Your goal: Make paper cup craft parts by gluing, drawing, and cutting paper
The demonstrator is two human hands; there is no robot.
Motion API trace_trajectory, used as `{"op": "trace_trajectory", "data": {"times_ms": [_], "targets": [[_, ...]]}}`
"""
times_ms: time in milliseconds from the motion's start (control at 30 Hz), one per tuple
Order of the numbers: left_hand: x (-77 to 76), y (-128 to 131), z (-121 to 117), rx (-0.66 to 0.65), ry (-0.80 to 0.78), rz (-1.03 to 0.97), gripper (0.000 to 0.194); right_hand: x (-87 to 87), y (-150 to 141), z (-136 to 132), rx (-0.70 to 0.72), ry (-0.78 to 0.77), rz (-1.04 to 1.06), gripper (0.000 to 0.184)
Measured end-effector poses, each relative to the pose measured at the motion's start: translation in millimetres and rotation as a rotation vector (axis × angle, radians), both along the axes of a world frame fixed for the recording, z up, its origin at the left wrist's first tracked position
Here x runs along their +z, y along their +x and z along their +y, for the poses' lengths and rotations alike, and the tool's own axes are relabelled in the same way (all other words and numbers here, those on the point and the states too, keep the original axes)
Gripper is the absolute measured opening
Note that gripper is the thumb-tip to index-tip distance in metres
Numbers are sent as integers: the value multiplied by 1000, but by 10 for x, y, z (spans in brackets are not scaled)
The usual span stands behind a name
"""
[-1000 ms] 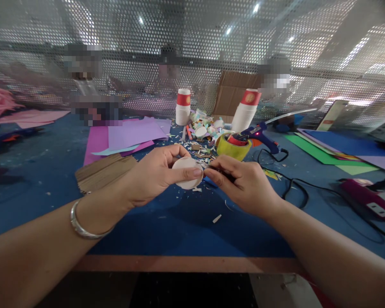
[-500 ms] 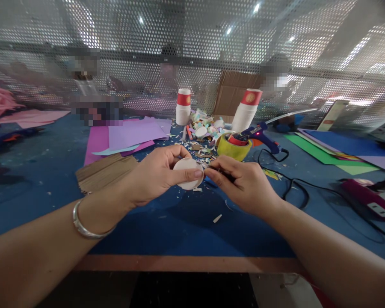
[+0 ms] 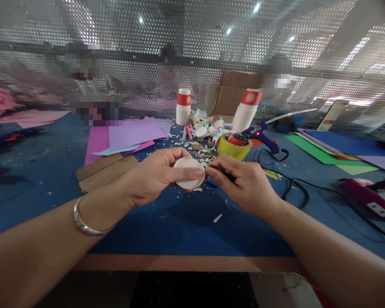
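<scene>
Between the thumb and fingers of my left hand (image 3: 160,173) is a white paper disc (image 3: 188,182), round with a raised rim, like the bottom of a paper cup. My right hand (image 3: 240,179) is closed at the disc's right edge, around a small scissors-like tool (image 3: 228,175) with dark parts. Its fingers cover most of that tool, so its exact kind is hard to make out. Both hands are just above the blue table (image 3: 186,231), in front of a heap of paper scraps (image 3: 202,128).
Two stacks of paper cups (image 3: 183,107) stand behind the scraps. A blue glue gun (image 3: 263,137) rests by a yellow tape roll (image 3: 234,147), its cord trailing right to a power strip (image 3: 367,199). Cardboard (image 3: 105,171) and purple sheets (image 3: 134,134) lie left, coloured sheets (image 3: 336,147) right.
The white disc and my left fingers have shifted very slightly right, toward my right hand. Less of the tool's metal shows at the disc's edge. Otherwise the scene is the same.
</scene>
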State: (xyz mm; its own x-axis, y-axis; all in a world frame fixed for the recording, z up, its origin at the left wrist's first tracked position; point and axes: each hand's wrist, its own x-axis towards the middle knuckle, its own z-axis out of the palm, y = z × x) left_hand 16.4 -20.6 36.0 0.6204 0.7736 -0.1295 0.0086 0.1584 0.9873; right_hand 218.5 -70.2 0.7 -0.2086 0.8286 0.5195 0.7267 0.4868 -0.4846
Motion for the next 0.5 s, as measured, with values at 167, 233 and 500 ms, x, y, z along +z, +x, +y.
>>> {"op": "trace_trajectory", "data": {"times_ms": [167,233,500], "targets": [[-2,-12,10,-18,-17,-18,29,-6,-2,0,-2,-1,8,34],[-5,-12,14,-26,-28,-23,29,-7,-4,-7,-2,-12,11,35],[-24,-8,30,-9,16,33,28,34,-1,8,14,-107,192,35]]}}
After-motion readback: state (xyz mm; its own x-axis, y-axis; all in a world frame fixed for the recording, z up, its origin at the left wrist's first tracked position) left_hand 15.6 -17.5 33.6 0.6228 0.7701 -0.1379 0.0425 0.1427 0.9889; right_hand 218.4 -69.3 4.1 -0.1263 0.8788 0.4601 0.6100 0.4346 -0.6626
